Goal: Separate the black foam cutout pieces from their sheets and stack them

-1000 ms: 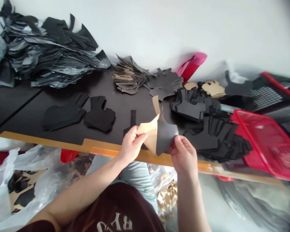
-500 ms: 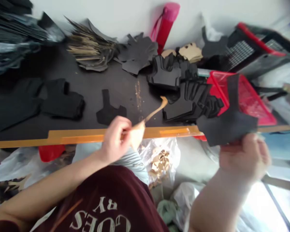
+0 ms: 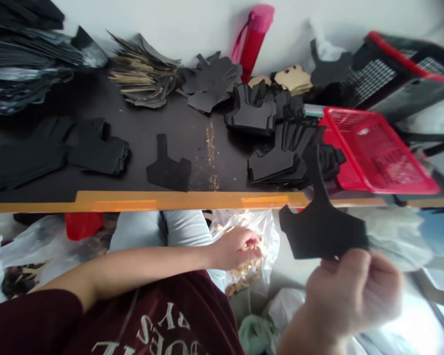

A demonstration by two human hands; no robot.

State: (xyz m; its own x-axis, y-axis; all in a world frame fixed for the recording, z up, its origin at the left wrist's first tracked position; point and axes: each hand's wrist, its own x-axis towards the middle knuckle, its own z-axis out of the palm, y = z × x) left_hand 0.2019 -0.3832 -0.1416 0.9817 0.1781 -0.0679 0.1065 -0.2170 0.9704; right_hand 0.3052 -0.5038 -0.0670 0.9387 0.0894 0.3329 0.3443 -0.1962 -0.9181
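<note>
My right hand (image 3: 355,291) pinches the lower edge of a flat black cut-out piece (image 3: 323,229) with a wide base and a narrow stem, raised in front of the table edge. My left hand (image 3: 239,249) is low below the table, over a clear plastic bag (image 3: 270,241) of tan scraps. Its fingers are curled in, and whether anything is inside them is hidden. On the table in front lies a single black piece (image 3: 168,167) of similar shape. Overlapping black pieces (image 3: 274,162) are stacked to its right, partly behind the held one.
A red basket (image 3: 370,153) stands at the right, with a black crate (image 3: 377,69) behind it. Along the wall are a fanned pile of dark and tan sheets (image 3: 140,74) and a red tube (image 3: 251,47). More black pieces (image 3: 96,153) lie left. Orange tape (image 3: 192,201) lines the table edge.
My left hand has moved down and right from the table edge to the scrap bag; the tan strip it held no longer shows. My right hand has brought the black piece lower and left.
</note>
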